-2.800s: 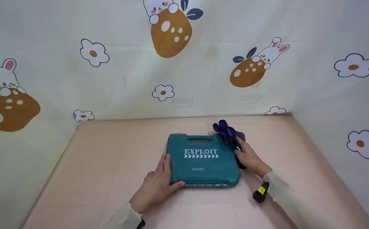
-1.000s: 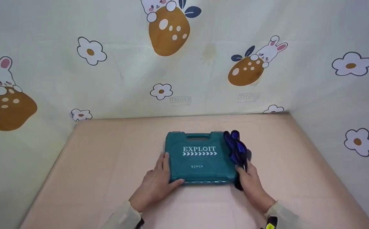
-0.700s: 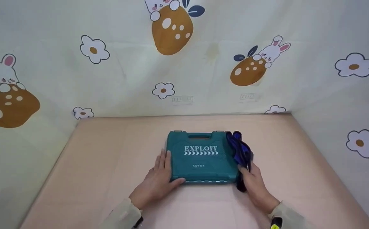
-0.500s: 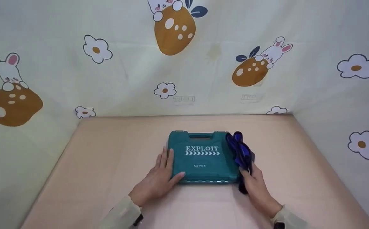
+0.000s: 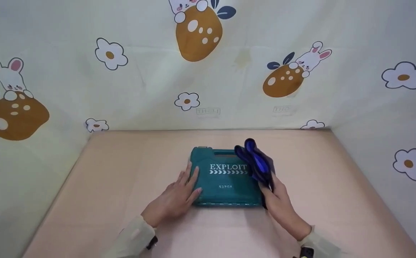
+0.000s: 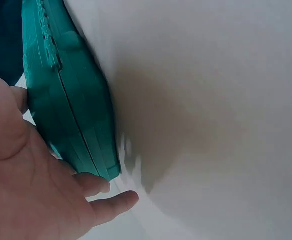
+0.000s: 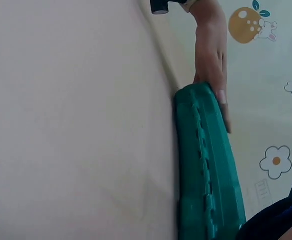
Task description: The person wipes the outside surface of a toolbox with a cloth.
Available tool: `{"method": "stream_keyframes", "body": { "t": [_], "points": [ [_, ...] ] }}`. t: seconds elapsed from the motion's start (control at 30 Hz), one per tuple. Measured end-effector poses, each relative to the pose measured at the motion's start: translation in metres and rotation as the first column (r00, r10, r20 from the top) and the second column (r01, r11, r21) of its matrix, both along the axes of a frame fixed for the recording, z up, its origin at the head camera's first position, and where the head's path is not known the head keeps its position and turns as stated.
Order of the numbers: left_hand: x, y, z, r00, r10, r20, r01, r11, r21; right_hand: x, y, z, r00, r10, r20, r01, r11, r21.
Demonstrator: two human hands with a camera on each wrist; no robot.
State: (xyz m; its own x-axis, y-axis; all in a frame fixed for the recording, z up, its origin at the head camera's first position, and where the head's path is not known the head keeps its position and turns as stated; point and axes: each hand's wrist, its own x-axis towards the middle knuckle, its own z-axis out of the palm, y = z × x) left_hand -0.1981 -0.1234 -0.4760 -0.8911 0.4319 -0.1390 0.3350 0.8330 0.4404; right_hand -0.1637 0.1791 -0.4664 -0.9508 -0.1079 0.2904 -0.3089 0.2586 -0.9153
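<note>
A green hard plastic case [image 5: 225, 195] with "EXPLOIT" printed on its lid lies flat in the head view. The left hand [image 5: 177, 197] rests along its left side, fingers straight and spread, fingertips and thumb over the lid's left border. A folded dark navy fabric item with bright blue lining [image 5: 259, 165] overlaps the lid's right part, gripped at its lower end by the right hand [image 5: 281, 206]. The left wrist view shows the palm beside the case's side wall [image 6: 81, 110]. In the right wrist view, a dark piece of the fabric item [image 7: 278, 217] shows at bottom right.
The case sits on a pale peach table cover [image 5: 129, 161]. A light curtain-like backdrop [image 5: 143, 89] with rabbit and flower prints rises behind and at both sides. A dark band with a small device [image 5: 306, 251] is on the right wrist.
The right hand has carried the fabric item from beside the case's right edge leftward over the lid. The left thumb has shifted from the front edge toward the case's left side.
</note>
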Motion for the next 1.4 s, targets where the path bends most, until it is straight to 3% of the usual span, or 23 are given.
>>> {"method": "stream_keyframes", "body": {
  "t": [0.17,0.3,0.43,0.57,0.7,0.77,0.93,1.03,1.17,1.4],
  "points": [
    [-0.002,-0.008,-0.001,0.998,-0.042,-0.036,0.042,0.999,0.011,-0.004,-0.036,0.003,0.981,0.194,0.008,-0.194,0.981,0.022],
    [-0.006,-0.016,-0.004,0.992,-0.095,-0.080,0.099,0.994,0.042,-0.004,-0.063,0.000,0.933,0.358,0.037,-0.360,0.931,0.059],
    [-0.009,-0.021,-0.004,0.983,-0.139,-0.119,0.152,0.983,0.106,0.004,-0.075,-0.008,0.857,0.515,0.009,-0.505,0.839,0.204],
    [-0.012,-0.021,0.000,0.980,-0.176,-0.088,0.187,0.973,0.132,0.010,-0.076,-0.016,0.763,0.643,-0.065,-0.552,0.701,0.452],
    [-0.011,-0.022,0.002,0.992,-0.123,0.025,0.119,0.986,0.121,0.008,-0.073,-0.020,0.670,0.734,-0.106,-0.510,0.560,0.653],
    [-0.011,-0.023,0.003,0.994,-0.100,0.045,0.096,0.992,0.082,0.004,-0.070,-0.019,0.625,0.773,-0.108,-0.473,0.484,0.736],
    [-0.012,-0.022,0.004,0.991,-0.133,-0.025,0.133,0.991,-0.001,-0.006,-0.067,-0.014,0.530,0.843,-0.091,-0.324,0.300,0.898],
    [-0.012,-0.020,0.004,0.990,-0.133,-0.045,0.134,0.991,0.028,-0.009,-0.069,-0.012,0.486,0.869,-0.094,-0.192,0.211,0.959],
    [-0.013,-0.019,0.003,0.987,-0.145,-0.064,0.147,0.988,0.038,-0.010,-0.070,-0.013,0.446,0.888,-0.111,-0.044,0.145,0.988],
    [-0.011,-0.019,0.000,0.991,-0.126,-0.036,0.127,0.991,0.045,-0.010,-0.068,-0.016,0.430,0.898,-0.092,-0.051,0.126,0.991]
  ]
}}
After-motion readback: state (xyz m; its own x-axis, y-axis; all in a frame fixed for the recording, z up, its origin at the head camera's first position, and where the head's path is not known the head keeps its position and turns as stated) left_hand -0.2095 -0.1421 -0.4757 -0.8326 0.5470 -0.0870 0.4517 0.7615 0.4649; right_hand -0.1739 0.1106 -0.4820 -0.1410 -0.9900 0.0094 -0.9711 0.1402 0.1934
